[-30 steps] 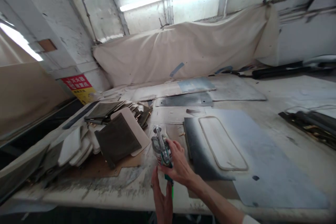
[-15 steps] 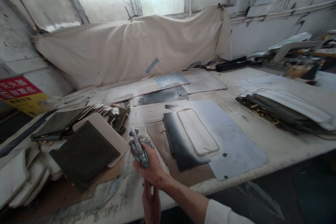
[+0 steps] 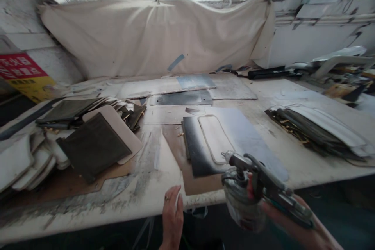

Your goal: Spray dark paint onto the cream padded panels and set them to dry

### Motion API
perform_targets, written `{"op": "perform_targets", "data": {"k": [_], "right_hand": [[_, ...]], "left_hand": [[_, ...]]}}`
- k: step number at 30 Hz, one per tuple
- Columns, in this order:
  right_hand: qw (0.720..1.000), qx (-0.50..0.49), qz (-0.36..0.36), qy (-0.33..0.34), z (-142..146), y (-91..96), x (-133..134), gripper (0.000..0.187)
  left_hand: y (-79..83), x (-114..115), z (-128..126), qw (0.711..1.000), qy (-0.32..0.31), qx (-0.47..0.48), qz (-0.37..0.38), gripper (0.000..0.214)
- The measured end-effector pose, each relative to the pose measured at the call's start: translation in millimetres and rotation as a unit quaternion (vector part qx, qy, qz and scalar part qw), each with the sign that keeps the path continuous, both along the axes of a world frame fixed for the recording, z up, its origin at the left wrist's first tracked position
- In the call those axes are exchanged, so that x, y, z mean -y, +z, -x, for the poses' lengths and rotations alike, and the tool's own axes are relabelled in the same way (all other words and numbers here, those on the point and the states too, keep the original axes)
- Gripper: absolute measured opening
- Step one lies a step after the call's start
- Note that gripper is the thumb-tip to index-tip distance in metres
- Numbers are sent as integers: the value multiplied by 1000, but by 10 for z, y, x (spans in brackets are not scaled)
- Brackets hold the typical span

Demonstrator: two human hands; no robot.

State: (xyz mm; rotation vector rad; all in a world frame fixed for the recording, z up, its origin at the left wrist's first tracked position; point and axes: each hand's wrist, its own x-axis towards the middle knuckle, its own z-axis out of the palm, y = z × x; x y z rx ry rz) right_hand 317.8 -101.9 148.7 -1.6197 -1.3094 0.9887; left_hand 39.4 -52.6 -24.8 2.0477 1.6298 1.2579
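My right hand point(image 3: 288, 218) is closed round the handle of a metal spray gun point(image 3: 258, 175), which has a cup point(image 3: 241, 205) hanging under it. The gun's nozzle points left, in front of a pale rounded rectangular panel point(image 3: 215, 136) framed by a thin edge. That panel lies on a dark sheet point(image 3: 193, 144) with a grey-blue board point(image 3: 249, 136) to its right. At the table's front edge, my left hand point(image 3: 172, 211) holds nothing; its fingers are stretched out, and one wears a ring.
Dark and pale leather-like pieces point(image 3: 96, 144) are piled on the left over brown board. Another stack of dark pieces with pale panels on top point(image 3: 319, 129) sits at the right. A beige cloth point(image 3: 152, 39) hangs behind the table. Machinery point(image 3: 336, 66) stands at the back right.
The spray gun has moved from the middle of the table to the right and closer to me. My left hand, which was below the gun, now shows apart from it at the table edge.
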Motion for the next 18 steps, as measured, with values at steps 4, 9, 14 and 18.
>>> {"op": "perform_targets", "data": {"k": [4, 9, 14, 18], "right_hand": [[999, 6, 42, -15, -156, -271, 108, 34], [998, -2, 69, 1, -286, -478, 47, 38], [996, 20, 85, 9, -384, -410, -40, 37], [996, 27, 84, 29, -343, -229, -158, 33]], "left_hand": [[-170, -226, -305, 997, -3, -34, -68, 28], [-389, -252, -472, 992, 13, -87, -88, 30], [-396, -237, -517, 985, 37, -159, -59, 33], [-370, -240, -553, 981, 47, -183, -49, 34]]}}
